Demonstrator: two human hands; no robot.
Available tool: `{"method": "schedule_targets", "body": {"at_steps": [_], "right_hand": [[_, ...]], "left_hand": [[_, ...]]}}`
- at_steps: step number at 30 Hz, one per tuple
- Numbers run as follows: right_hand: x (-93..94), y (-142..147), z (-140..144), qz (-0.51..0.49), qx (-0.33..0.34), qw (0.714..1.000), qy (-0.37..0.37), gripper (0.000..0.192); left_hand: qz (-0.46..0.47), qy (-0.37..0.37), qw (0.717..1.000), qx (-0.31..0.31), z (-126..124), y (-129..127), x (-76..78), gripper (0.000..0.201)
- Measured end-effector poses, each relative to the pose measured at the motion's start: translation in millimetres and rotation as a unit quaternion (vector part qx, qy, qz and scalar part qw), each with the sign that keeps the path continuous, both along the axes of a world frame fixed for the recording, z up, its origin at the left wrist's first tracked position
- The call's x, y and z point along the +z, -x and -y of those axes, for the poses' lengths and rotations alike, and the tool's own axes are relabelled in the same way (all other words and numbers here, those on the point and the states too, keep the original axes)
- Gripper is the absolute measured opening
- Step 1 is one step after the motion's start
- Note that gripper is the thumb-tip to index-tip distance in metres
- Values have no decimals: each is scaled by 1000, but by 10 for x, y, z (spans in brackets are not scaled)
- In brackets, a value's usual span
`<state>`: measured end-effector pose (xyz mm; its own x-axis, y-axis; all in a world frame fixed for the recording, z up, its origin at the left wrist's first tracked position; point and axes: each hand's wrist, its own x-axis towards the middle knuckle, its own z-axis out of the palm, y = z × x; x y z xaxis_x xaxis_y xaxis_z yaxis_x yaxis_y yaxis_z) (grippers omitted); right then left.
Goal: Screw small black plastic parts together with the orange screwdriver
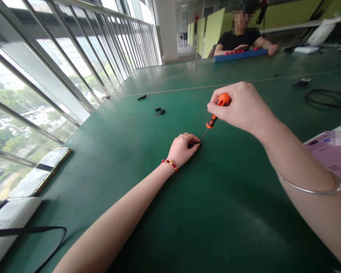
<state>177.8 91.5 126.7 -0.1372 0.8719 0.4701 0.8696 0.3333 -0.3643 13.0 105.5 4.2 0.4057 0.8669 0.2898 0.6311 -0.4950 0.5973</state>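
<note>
Near the middle of the green table (159,151), my left hand (183,149) is closed around a small black part (193,145), pinching it low at the tabletop. Its exact kind is too small to make out. My right hand (238,104) grips an orange and black screwdriver (212,119) by its rounded handle. The screwdriver slants down to the left, and its thin metal shaft meets the black part beside my left fingertips. Whether the tip sits in a screw cannot be seen.
Beyond my left hand lie several small black pieces (160,111) and another black piece (142,97). A black cable (326,98) and a purple printed sheet (332,151) are at right. A phone (45,170) lies by the railing (102,41). Across sits a person (238,40) with a blue tray (241,55).
</note>
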Motion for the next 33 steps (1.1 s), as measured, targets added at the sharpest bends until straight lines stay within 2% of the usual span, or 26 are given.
{"method": "schedule_targets", "body": {"at_steps": [9,33], "right_hand": [[-48,0,-18,13,12,1000,-3,18],[-30,18,-2,10,9,1000,4,17]], "left_hand": [[0,4,1000,-5,0,3,-2,17],[-2,-6,1000,-10,-5,4,-9,15]]}}
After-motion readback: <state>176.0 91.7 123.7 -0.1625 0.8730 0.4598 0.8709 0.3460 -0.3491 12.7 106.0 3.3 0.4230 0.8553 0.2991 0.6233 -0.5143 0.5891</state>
